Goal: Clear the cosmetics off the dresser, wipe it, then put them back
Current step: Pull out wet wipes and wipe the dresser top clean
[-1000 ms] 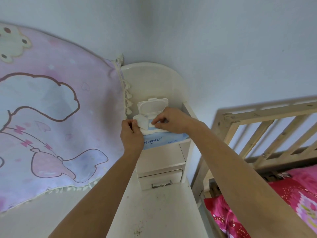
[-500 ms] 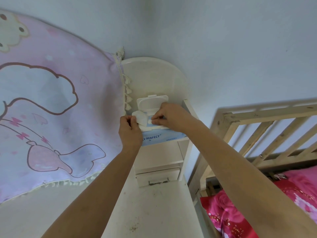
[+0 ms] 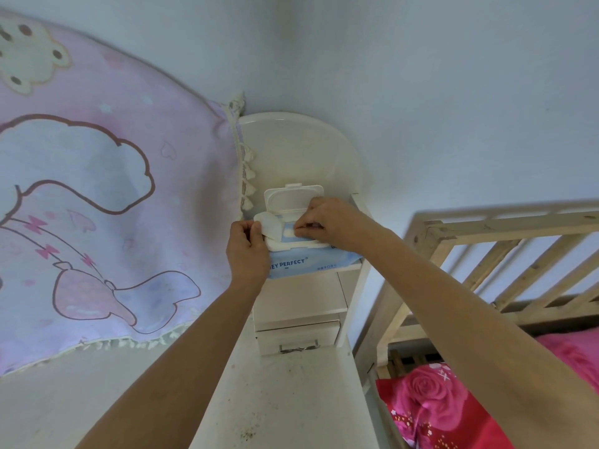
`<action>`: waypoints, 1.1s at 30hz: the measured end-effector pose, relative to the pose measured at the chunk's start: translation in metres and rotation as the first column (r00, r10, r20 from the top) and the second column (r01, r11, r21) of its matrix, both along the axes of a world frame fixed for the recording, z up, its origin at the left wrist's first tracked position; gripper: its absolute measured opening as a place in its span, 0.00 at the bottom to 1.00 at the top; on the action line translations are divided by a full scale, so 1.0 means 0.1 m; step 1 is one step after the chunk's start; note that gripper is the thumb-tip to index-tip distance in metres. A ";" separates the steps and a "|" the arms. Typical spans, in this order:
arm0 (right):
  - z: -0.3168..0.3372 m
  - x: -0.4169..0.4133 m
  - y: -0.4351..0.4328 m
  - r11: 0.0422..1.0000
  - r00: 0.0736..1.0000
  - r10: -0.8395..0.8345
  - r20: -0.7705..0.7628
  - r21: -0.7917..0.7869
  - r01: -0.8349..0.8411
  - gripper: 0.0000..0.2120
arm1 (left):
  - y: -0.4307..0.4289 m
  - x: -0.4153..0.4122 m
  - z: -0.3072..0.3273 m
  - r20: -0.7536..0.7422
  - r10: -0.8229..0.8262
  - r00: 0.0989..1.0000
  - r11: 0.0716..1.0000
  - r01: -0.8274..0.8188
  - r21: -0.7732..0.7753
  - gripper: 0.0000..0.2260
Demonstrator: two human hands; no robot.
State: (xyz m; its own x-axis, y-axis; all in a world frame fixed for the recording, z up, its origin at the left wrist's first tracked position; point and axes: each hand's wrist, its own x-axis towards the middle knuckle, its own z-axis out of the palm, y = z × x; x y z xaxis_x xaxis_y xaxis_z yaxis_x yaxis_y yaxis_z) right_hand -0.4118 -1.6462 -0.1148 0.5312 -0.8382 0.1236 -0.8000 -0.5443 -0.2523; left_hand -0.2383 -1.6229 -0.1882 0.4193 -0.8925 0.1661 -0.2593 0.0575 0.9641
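A blue pack of wet wipes (image 3: pixel 311 264) lies on the upper shelf of the white dresser (image 3: pixel 291 396), its white flip lid (image 3: pixel 291 197) standing open. My left hand (image 3: pixel 247 246) grips the pack's left end, beside a peeled-back white sticker flap (image 3: pixel 269 225). My right hand (image 3: pixel 327 223) pinches a wipe (image 3: pixel 289 232) at the pack's opening. No cosmetics are in sight on the dresser top, which carries dark specks of dirt near its front.
A small drawer (image 3: pixel 299 340) with a metal handle sits under the shelf. A pink cartoon curtain (image 3: pixel 97 205) hangs on the left. A wooden bed frame (image 3: pixel 486 254) with a pink rose blanket (image 3: pixel 437 403) stands close on the right.
The hands have stayed at the pack with the lid open; my right fingers have shifted slightly over the opening. The camera has tilted a little.
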 end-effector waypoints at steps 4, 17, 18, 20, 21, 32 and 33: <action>0.07 0.03 0.00 0.999 0.997 0.033 -0.065 0.019 -0.032 0.10 | -0.01 0.00 0.00 -0.008 0.011 1.000 1.000 -0.011 -0.005 0.06; 0.06 0.23 -0.02 0.996 0.942 -0.032 -0.333 -0.093 0.001 0.09 | -0.01 -0.01 0.00 -0.023 0.006 1.000 1.000 -0.006 -0.015 0.06; 0.04 0.26 -0.02 0.993 0.913 -0.025 -0.406 -0.117 -0.025 0.09 | -0.01 -0.01 0.00 -0.025 0.003 1.000 1.000 -0.004 -0.016 0.06; 0.00 0.28 -0.02 0.987 0.855 -0.010 -0.518 -0.145 -0.076 0.09 | 0.00 0.00 0.01 -0.029 -0.004 1.000 1.000 0.004 -0.007 0.06; -0.02 0.28 -0.02 0.986 0.847 -0.008 -0.531 -0.144 -0.080 0.09 | 0.00 0.01 0.01 -0.031 -0.010 0.999 1.000 0.010 -0.003 0.07; -0.17 0.06 0.05 0.991 0.968 -0.127 0.217 0.059 0.117 0.08 | -0.03 0.10 0.05 -0.077 -0.062 0.995 0.998 0.064 0.027 0.07; -0.17 0.05 0.06 0.992 0.959 -0.122 0.254 0.065 0.109 0.08 | -0.02 0.10 0.05 -0.075 -0.062 0.995 0.998 0.064 0.026 0.07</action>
State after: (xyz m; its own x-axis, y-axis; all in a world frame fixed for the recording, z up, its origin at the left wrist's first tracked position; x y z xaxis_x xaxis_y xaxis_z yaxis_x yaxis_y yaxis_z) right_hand -0.4070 -1.6404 -0.1321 0.3859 -0.9006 0.1999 -0.7615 -0.4333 -0.4820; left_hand -0.2286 -1.6252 -0.1836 0.3720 -0.9216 0.1110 -0.1834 0.0442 0.9820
